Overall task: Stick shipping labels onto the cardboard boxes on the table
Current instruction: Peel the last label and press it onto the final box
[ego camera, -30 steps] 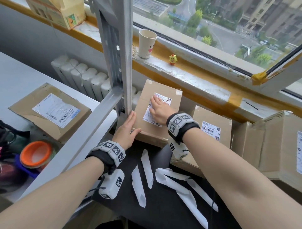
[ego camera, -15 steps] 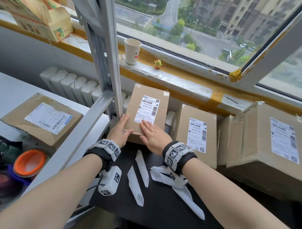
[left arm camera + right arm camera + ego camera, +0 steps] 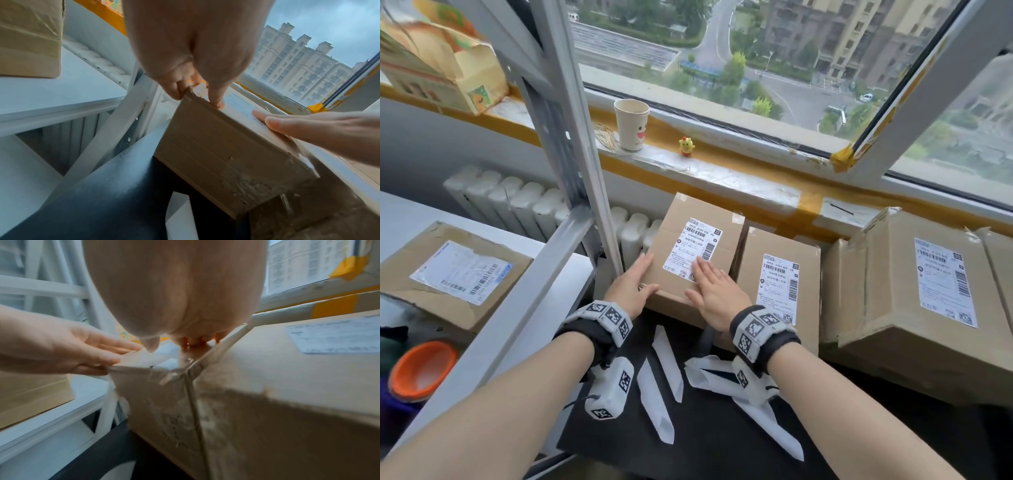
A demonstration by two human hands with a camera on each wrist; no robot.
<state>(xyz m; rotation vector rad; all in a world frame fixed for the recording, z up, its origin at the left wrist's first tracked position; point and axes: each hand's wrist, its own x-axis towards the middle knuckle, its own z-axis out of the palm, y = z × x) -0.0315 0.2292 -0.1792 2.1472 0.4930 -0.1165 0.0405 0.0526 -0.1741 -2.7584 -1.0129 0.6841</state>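
Note:
A small cardboard box (image 3: 681, 233) stands at the back of the black table (image 3: 705, 445), with a white shipping label (image 3: 693, 246) on its top. My left hand (image 3: 633, 287) rests on the box's near left corner, fingers straight along the left edge and thumb on the near edge. In the left wrist view its fingertips (image 3: 216, 100) touch that corner of the box (image 3: 226, 154). My right hand (image 3: 714, 291) lies flat on the box top, its fingers pressing the label's near right part. Both hands hold nothing.
To the right stand a second labelled box (image 3: 780, 246) and a larger labelled box (image 3: 893, 274). Another labelled box (image 3: 421, 260) lies on the white table at left. Several white backing strips (image 3: 664, 359) lie on the black table. A grey metal post (image 3: 571, 154) rises just left of my left hand.
My right hand slid back along the label from its far part toward the box's near edge and now lies on the near right part. The left hand stayed at the corner.

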